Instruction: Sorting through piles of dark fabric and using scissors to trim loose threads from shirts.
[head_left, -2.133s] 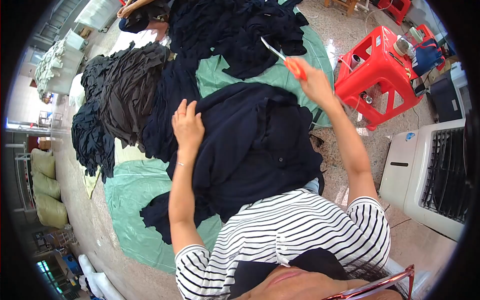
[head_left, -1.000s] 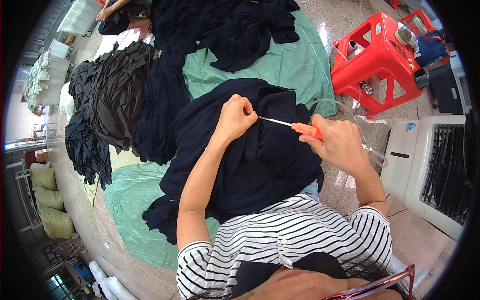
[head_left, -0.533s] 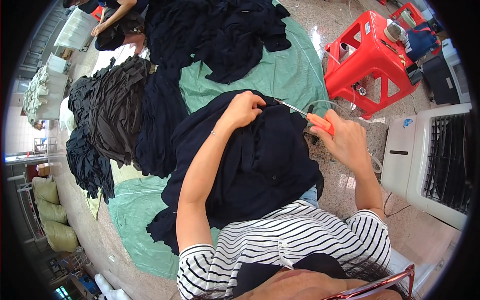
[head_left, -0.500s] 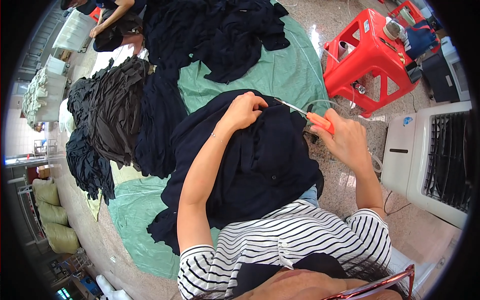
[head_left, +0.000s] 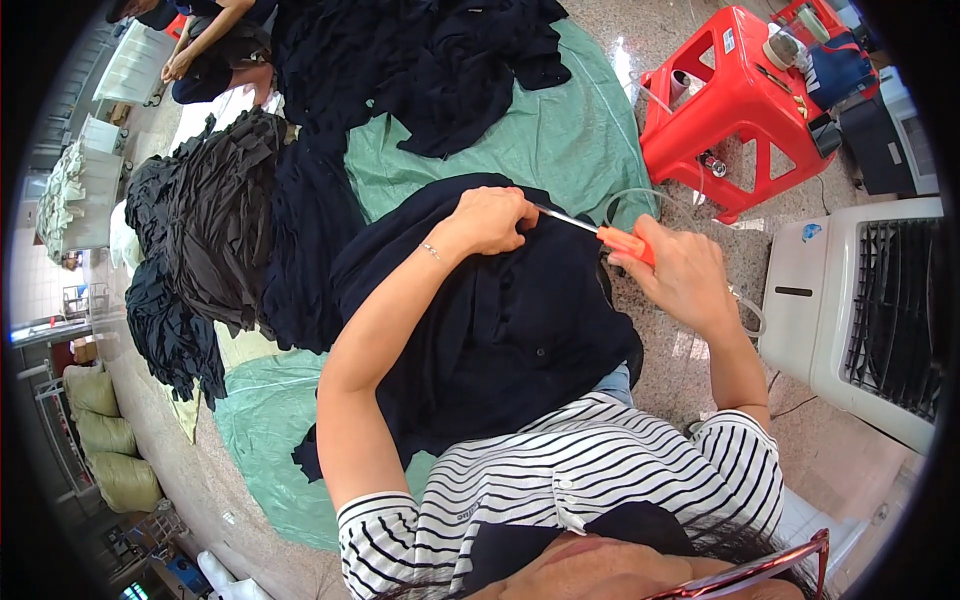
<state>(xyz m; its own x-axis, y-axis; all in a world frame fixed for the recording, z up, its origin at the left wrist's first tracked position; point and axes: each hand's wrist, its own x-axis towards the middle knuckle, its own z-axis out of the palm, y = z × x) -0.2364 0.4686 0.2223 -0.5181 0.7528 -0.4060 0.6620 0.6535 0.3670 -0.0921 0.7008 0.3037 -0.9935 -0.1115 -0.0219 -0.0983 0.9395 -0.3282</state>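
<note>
Garment (head_left: 570,290) pinched near far edge by left hand (head_left: 492,222); right hand (head_left: 685,275) grips orange-handled tool (head_left: 623,243); floor strip (head_left: 668,325) beside.

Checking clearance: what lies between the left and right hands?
In the head view, the orange-handled tool held in the right hand, its shaft pointing at the left hand, over navy fabric.

one orange-handled tool (head_left: 627,245), one air cooler (head_left: 815,322), three sacks (head_left: 104,436)

Navy garment (head_left: 570,310) draped in folds across lap (head_left: 617,383); orange-handled tool (head_left: 626,243) slanted, metal shaft near garment's far edge.
</note>
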